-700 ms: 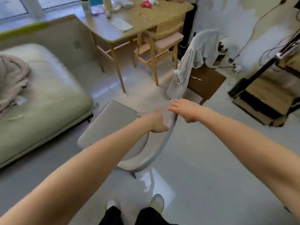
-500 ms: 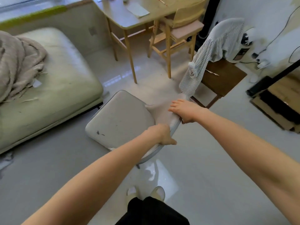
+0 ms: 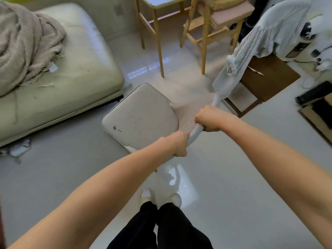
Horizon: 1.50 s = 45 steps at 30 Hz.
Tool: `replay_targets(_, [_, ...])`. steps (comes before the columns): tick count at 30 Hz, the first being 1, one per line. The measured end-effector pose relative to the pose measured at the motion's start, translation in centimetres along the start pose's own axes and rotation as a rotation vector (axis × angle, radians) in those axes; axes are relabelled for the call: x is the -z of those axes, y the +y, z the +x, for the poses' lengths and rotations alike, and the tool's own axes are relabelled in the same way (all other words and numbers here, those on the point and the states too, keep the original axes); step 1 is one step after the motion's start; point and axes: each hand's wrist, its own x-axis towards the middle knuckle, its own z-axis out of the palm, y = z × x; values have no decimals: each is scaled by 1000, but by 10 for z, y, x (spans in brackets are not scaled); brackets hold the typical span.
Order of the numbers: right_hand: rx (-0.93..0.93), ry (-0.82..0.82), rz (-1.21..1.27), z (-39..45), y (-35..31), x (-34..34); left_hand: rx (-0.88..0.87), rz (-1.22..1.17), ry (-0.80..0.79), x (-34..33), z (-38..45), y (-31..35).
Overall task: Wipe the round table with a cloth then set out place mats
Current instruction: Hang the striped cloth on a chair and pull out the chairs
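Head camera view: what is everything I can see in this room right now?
Padded chair: one, pale grey, centre, backrest gripped.
Sofa: one, cream, left.
Blanket: one, beige, heaped on sofa.
Wooden table: one, light wood, top centre, legs visible.
Wooden chair: one, light wood, pink seat, beside table.
Striped shirt: one, white-blue, draped over dark brown seat, right.
Left hand: on chair backrest.
Right hand: on chair backrest.
Legs: two, black trousers, bottom.

Grey chair (image 3: 142, 114), sofa (image 3: 86, 69), blanket (image 3: 25, 44), striped shirt (image 3: 251, 45)
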Motion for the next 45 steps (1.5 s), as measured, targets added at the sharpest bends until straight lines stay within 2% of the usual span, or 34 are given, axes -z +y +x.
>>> replay_targets(7, [-60, 8, 115, -9, -12, -3, -31, 152, -71, 13, -7, -7])
replay_targets(15, [-239, -100, 341, -30, -25, -6, -287, 477, -153, 47, -3, -7])
replay_targets(21, [-500, -132, 554, -36, -52, 12, -502, 705, -227, 73, 6, -25])
replay_targets(28, [-769, -124, 854, -37, -134, 30, -689, 1004, -351, 78, -15, -56])
replay_targets(33, [-934, -130, 1002, -52, -190, 39, -829, 1165, -371, 69, -44, -56])
replay_targets(37, [-1071, -90, 1061, -65, -234, 49, -916, 1266, -382, 54, -63, -58])
replay_targets(42, [-1215, -159, 1117, -77, -294, 71, -1008, 1333, -446, 32, -96, -69])
replay_targets(45, [-1303, -177, 1094, -81, -324, 90, -1107, 1383, -430, 23, -108, -78])
